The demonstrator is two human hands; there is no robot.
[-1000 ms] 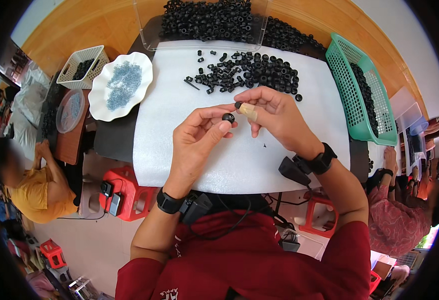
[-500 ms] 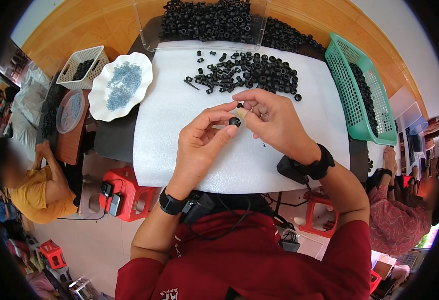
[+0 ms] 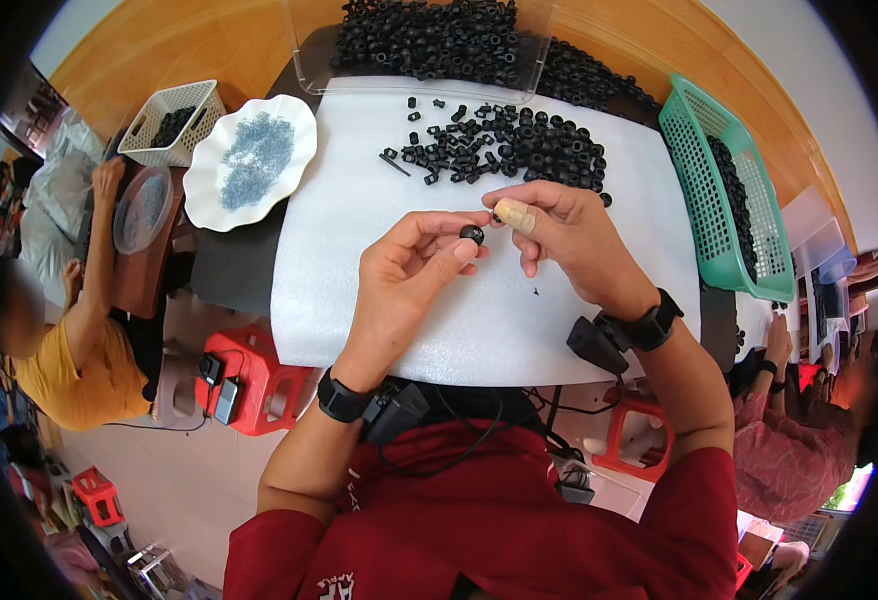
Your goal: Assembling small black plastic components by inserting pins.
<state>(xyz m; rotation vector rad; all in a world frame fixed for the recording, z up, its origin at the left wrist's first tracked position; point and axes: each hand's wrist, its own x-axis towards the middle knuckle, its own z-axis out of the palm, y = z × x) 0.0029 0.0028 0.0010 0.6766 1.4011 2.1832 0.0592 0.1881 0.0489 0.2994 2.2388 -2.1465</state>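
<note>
Black ring (image 3: pixel 471 234) pinched in left hand (image 3: pixel 404 275) fingers, met squarely by right hand (image 3: pixel 559 235) fingers pinching something unseen, above white foam surface (image 3: pixel 359 270).

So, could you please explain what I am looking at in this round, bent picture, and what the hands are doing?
The picture comes from a fisheye camera worn on a person's head, looking down, so straight edges curve. The two bare hands are the wearer's own. The left hand pinches a small black ring-shaped part at its fingertips; the right hand, one finger wrapped in tan tape, meets it there. Below lies a white foam sheet with a loose pile of similar black parts. A green plastic basket sits right, a white plate of bluish-grey bits left.
</note>
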